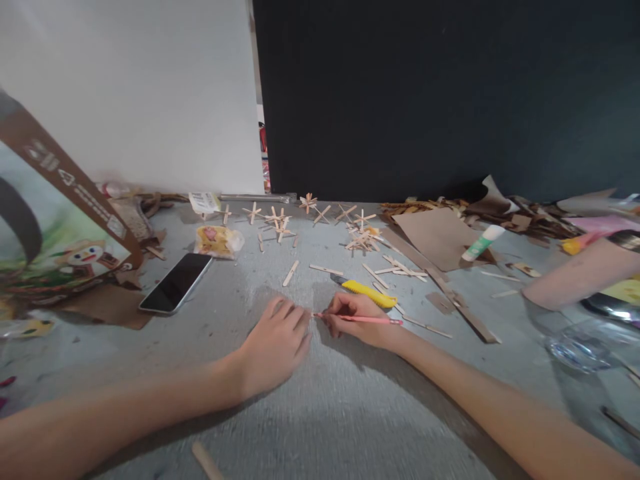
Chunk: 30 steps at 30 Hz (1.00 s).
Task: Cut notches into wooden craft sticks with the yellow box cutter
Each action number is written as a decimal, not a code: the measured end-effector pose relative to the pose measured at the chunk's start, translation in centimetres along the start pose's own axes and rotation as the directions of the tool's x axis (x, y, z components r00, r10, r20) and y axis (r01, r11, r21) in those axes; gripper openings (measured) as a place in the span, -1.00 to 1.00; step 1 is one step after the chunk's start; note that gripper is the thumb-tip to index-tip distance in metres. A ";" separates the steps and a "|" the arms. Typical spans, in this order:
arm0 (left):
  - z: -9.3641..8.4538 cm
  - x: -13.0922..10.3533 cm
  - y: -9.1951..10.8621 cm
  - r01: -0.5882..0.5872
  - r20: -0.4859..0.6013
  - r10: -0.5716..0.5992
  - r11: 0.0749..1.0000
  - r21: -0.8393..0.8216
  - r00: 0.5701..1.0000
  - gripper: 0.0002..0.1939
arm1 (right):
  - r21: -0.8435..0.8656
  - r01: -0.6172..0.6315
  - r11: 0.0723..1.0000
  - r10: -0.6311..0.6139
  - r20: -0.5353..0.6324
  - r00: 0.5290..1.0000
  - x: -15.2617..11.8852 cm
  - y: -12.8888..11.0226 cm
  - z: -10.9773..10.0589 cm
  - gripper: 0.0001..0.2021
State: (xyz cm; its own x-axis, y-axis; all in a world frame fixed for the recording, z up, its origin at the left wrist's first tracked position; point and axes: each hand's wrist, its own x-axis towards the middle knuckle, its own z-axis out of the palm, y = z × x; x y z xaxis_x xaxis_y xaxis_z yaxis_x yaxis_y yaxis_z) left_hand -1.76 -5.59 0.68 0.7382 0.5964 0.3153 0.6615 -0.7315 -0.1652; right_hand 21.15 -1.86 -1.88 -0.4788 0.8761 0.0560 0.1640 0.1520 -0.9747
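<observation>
My right hand [357, 320] is closed around a slim pink pencil [373, 320], its tip pointing left toward my other hand. Close to that tip, my left hand [277, 343] rests on the grey table with its fingers curled down. Whatever lies under those fingers is hidden. A yellow box cutter [370, 293] lies just behind my right hand. Beyond both hands are loose wooden sticks, one popsicle stick [291, 273] among them. Several sticks are joined into star shapes, such as a stick star [277, 221] and a pile of stick stars [363, 239].
A smartphone [176, 283], a snack packet [219, 241] and a printed bag [65, 220] stand left. To the right are cardboard [440, 237], a glue stick [483, 243], a pink tumbler [580, 273] and clear plastic [580, 347]. A wooden stick [207, 461] lies near the front edge.
</observation>
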 end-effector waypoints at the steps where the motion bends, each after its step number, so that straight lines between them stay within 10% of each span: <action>1: 0.0 0.0 0.0 -0.001 -0.001 0.001 1.000 -0.001 1.000 -0.69 | -0.005 -0.009 1.000 0.009 -0.005 1.000 0.0 0.0 0.0 -0.66; 30: 0.1 -0.1 0.0 0.026 -0.002 -0.026 0.998 -0.062 1.000 -0.68 | 0.000 0.017 1.000 -0.017 0.003 1.000 -0.1 -0.2 0.1 -0.64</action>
State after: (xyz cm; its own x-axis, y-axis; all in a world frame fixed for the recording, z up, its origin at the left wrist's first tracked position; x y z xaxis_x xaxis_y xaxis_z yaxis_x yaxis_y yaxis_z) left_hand -1.85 -5.62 0.59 0.7206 0.6143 0.3215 0.6708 -0.7350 -0.0990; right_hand 21.07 -2.08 -1.78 -0.4843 0.8719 0.0723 0.1557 0.1672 -0.9735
